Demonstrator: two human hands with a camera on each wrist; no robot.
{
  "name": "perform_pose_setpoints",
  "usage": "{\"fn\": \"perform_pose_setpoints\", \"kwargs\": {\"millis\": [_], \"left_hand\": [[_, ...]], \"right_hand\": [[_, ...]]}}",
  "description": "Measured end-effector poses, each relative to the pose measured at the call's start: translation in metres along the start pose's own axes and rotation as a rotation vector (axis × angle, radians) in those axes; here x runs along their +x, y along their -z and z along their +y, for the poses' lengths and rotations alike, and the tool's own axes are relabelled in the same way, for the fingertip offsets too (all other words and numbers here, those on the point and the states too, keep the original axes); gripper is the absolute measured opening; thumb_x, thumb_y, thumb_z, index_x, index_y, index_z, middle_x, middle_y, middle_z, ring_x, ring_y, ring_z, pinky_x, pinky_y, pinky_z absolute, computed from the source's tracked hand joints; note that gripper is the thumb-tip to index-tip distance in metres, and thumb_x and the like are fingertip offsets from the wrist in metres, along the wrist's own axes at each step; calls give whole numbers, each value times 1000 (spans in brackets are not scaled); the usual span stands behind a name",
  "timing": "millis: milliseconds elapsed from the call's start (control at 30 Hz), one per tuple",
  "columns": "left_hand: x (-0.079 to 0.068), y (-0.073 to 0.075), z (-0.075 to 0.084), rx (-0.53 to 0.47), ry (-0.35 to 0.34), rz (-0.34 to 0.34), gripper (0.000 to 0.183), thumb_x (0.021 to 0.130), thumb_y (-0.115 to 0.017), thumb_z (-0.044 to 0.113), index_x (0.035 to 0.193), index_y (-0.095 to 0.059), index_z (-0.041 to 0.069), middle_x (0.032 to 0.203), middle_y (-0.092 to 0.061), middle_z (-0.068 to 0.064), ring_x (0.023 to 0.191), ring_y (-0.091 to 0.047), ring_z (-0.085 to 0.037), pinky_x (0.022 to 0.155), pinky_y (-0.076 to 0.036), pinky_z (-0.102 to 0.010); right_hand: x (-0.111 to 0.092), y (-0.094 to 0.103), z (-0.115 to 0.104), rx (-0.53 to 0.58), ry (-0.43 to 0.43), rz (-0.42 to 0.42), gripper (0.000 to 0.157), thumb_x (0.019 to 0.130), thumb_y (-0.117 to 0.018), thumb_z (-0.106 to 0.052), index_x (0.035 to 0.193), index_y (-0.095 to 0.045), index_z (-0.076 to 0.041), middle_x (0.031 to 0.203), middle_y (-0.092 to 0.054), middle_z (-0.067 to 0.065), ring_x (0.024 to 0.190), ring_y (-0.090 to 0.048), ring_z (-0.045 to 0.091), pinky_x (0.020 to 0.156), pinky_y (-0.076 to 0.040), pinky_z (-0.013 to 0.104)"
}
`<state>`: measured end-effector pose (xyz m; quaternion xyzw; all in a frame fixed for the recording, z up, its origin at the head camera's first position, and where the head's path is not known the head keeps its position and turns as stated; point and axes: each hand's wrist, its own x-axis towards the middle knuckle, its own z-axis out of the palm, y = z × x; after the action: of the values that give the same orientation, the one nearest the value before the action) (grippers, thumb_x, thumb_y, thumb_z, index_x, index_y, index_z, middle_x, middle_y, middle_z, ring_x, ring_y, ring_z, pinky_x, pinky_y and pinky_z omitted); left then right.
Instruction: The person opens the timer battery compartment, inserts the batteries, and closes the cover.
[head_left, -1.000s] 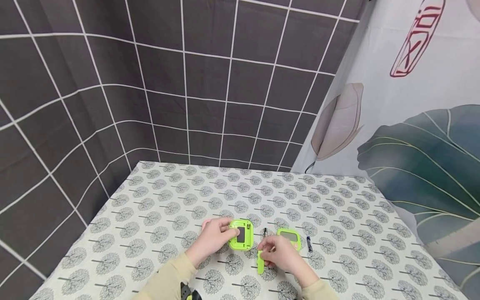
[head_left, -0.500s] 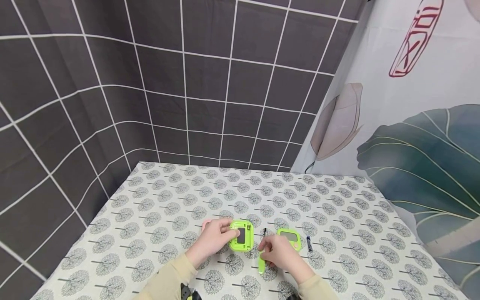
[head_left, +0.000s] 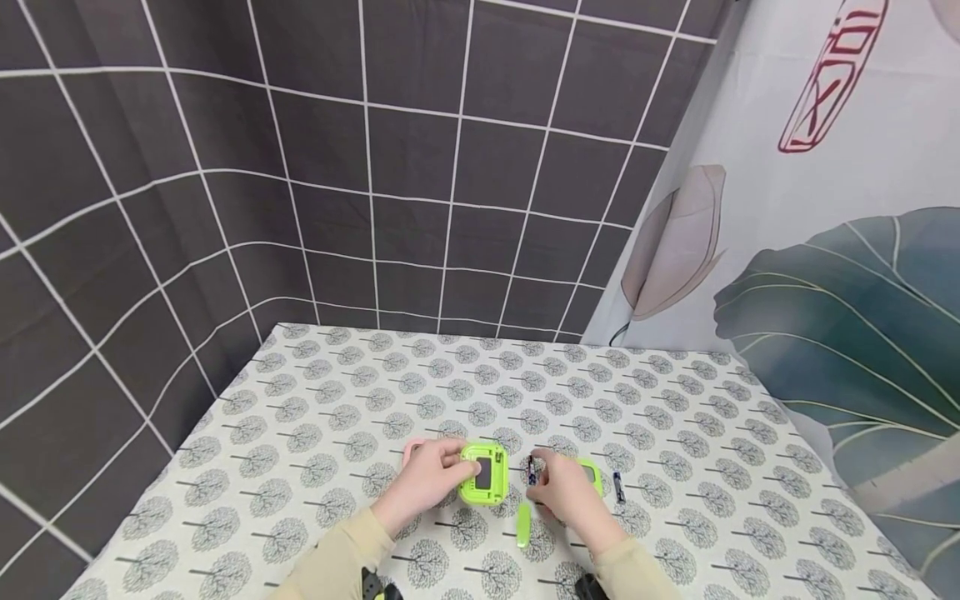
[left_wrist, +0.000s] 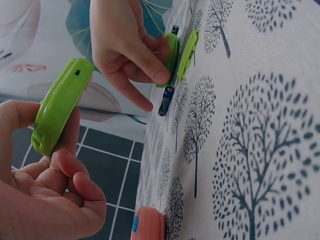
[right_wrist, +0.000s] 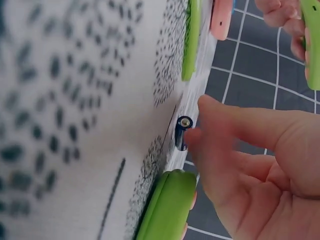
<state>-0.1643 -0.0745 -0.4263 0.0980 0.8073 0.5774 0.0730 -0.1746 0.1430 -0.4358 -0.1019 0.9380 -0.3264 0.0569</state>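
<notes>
Two hands at work over a counter [head_left: 465, 383] spread with tree-patterned cloth. The left hand [head_left: 427, 482] pinches the green device [head_left: 486, 475] between thumb and fingers, raised off the cloth, its recessed side with a dark panel facing the head camera; the right hand [head_left: 566, 492], well apart from the left, spreads thumb and fingers about the first battery [head_left: 532, 471], though contact cannot be told. This battery lies between the held device and a second green device [head_left: 596, 475], partly hidden by the right hand; a green cover [head_left: 523, 525] lies nearer the person, a second battery [head_left: 618, 487] farther right, a pink device [head_left: 411, 450] beside the left hand. For a secure pick-up, the battery is best pinched across its sides near mid-length, since a round cell may roll, with the device held steady. Lettering: battery printing is too small to read; the pale hanging [head_left: 787, 187] bears a red seal-like mark [head_left: 832, 79], not securely legible; no brand is discernible
</notes>
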Motion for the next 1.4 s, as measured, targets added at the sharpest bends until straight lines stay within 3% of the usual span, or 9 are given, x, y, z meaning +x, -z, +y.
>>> {"fn": "perform_pose_setpoints", "kwargs": {"millis": [133, 333, 400, 467, 633, 767, 933, 1100, 1400], "left_hand": [[1, 0, -1, -20, 2, -11, 38, 84, -67, 24, 113, -63, 0, 96, -72, -11, 76, -67, -13, 69, -54, -25], [1, 0, -2, 8, -1, -3, 36, 84, -67, 25, 112, -64, 3, 91, -73, -6, 74, -66, -12, 75, -50, -29], [1, 0, -2, 27, -1, 4, 35, 84, -67, 26, 112, -65, 4, 90, -73, -4, 74, -66, -11, 79, -46, -32], [1, 0, -2, 37, 0, 9, 35, 84, -67, 25, 112, -65, 4, 89, -73, -4, 74, -65, -11, 82, -45, -36], [0, 0, -2, 44, 0, 15, 35, 84, -67, 25, 112, -65, 4, 91, -73, -5, 77, -66, -11, 89, -43, -43], [-1, 0, -2, 21, 5, 4, 36, 84, -67, 25, 113, -65, 3, 96, -73, -8, 80, -67, -12, 84, -50, -33], [0, 1, -3, 10, -1, 8, 36, 84, -67, 25, 112, -65, 2, 94, -73, -9, 77, -67, -12, 74, -53, -27], [0, 1, -4, 27, 6, 20, 35, 84, -66, 26, 112, -66, 4, 94, -73, -7, 82, -66, -14, 86, -50, -41], [0, 1, -4, -42, 26, 9, 42, 86, -66, 25, 120, -61, -1, 105, -70, -15, 86, -69, -18, 85, -53, -36]], "right_hand": [[6, 1, -3, -72, -32, 4, 61, 73, -75, -2, 127, -50, 10, 65, -58, 2, 53, -52, 11, 52, -48, 26], [11, 1, -3, -204, -35, 4, 55, 68, -80, -6, 118, -60, 4, 104, -66, 19, 80, -62, 25, 78, -54, 43], [11, 0, -2, -230, -23, 7, 52, 67, -81, -6, 115, -62, 3, 106, -66, 19, 81, -62, 25, 78, -54, 43], [11, 0, -1, -230, -11, 7, 49, 68, -80, -6, 112, -62, 2, 97, -67, 15, 72, -59, 20, 70, -54, 38], [10, 0, 1, -150, 11, -5, 47, 70, -80, -12, 110, -61, 2, 71, -59, 2, 55, -49, 12, 50, -45, 26], [7, 1, 3, -70, 29, 24, 48, 73, -80, -24, 110, -60, -1, 63, -53, -3, 49, -47, 10, 43, -41, 24], [4, 3, 2, -39, 96, 97, 49, 73, -79, -37, 108, -63, -6, 70, -57, -7, 54, -47, 5, 48, -42, 20], [0, 5, 0, 16, 166, 154, 50, 72, -79, -38, 109, -65, -7, 82, -65, -7, 58, -49, 2, 51, -44, 19], [-9, 8, -3, 139, 241, 162, 51, 71, -81, -35, 113, -65, -10, 89, -68, -10, 64, -52, 1, 59, -48, 23]]}}
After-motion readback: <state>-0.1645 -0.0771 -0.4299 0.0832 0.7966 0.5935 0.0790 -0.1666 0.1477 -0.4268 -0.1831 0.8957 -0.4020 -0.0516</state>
